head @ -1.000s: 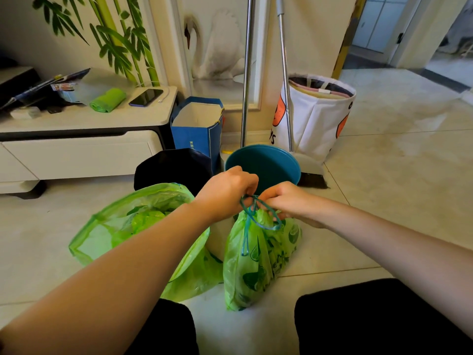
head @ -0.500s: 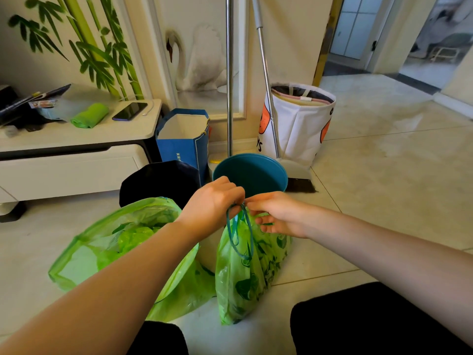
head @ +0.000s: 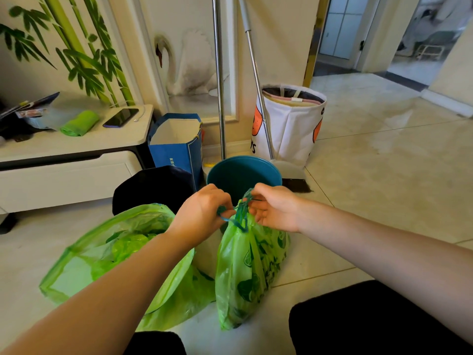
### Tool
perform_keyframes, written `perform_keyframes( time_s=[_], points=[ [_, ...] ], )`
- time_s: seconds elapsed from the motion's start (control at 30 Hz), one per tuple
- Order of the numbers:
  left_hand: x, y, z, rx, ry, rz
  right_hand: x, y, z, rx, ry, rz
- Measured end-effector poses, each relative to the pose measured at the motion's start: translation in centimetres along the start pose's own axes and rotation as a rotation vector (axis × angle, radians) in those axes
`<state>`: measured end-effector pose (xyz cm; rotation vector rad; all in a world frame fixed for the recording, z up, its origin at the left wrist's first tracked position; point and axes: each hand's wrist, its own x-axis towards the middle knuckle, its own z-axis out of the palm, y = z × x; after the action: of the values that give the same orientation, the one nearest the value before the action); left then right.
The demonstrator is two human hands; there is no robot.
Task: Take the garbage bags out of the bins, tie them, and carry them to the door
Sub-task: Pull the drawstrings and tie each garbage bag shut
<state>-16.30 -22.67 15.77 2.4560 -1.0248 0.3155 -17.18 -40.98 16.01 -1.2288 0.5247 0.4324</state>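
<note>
A small green garbage bag (head: 249,272) with a dark leaf print stands on the floor in front of me, its neck gathered by a teal drawstring (head: 240,211). My left hand (head: 204,213) pinches one end of the drawstring. My right hand (head: 273,208) pinches the other end at the bag's top. A larger green garbage bag (head: 102,254) lies open on the floor to the left. Behind my hands stands a teal bin (head: 243,175), and to its left a black bin (head: 153,188).
A blue paper bag (head: 176,147), a broom with a metal pole (head: 256,80) and a white fabric basket (head: 291,124) stand against the wall. A low white cabinet (head: 64,172) on the left carries a phone and a green bag roll. The tiled floor leads to a doorway (head: 340,34) at the back right.
Both hands have pulled the drawstring ends apart and drawn its loop small and tight at the bag's neck. The camera has shifted slightly.
</note>
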Motion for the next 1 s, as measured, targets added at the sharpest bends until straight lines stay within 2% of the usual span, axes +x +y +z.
perform_keyframes(
  time_s=[0.17, 0.4, 0.53, 0.63, 0.73, 0.8, 0.87, 1.0],
  points=[
    [0.0, -1.8, 0.1, -0.049, -0.021, -0.206, 0.0, -0.4, -0.9, 0.036, 0.035, -0.077],
    [-0.3, -3.1, -0.8, -0.215, -0.206, -0.342, 0.0, -1.6, -2.2, 0.076, -0.038, -0.256],
    [-0.9, -3.9, -1.6, -0.491, -0.266, -0.429, -0.2, -1.6, -3.0, 0.083, -0.116, -0.279],
    [-1.3, -4.2, -2.2, -0.76, -0.211, -0.519, -0.4, -2.0, -3.7, 0.088, -0.156, -0.314],
    [-1.1, -4.5, -2.7, -1.043, -0.106, -0.581, -0.7, -2.5, -4.6, 0.073, -0.105, -0.343],
    [-1.1, -4.8, -3.0, -1.142, -0.106, -0.586, -0.7, -2.7, -5.4, 0.08, -0.039, -0.343],
    [-1.5, -5.0, -3.1, -1.119, -0.175, -0.594, -0.5, -2.5, -6.2, 0.087, 0.016, -0.314],
    [-2.5, -5.7, -2.5, -0.859, -0.413, -0.657, 0.4, -1.7, -7.2, 0.02, 0.131, -0.19]
  ],
)
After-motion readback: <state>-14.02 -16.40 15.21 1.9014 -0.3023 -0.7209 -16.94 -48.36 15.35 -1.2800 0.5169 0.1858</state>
